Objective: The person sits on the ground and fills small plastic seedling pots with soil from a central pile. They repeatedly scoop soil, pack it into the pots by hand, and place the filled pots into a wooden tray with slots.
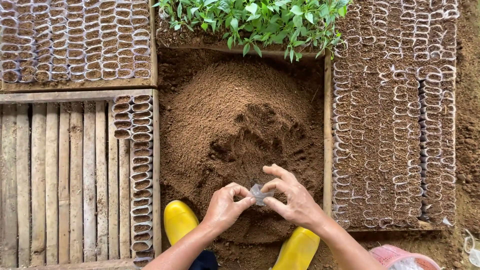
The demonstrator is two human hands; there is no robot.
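Observation:
My left hand (225,206) and my right hand (292,196) meet over a big mound of brown soil (235,125). Between their fingertips they pinch a small clear plastic bag (260,194), empty and crumpled. Both hands hover just above the near slope of the mound. My two yellow boots (179,220) stand at the foot of the mound, one under each forearm.
Filled small soil bags stand in rows in a wooden frame at the left (137,165), in a tray at the top left (75,40) and in a large block at the right (395,115). Green seedlings (255,20) grow at the top. A pink basket (400,257) sits bottom right.

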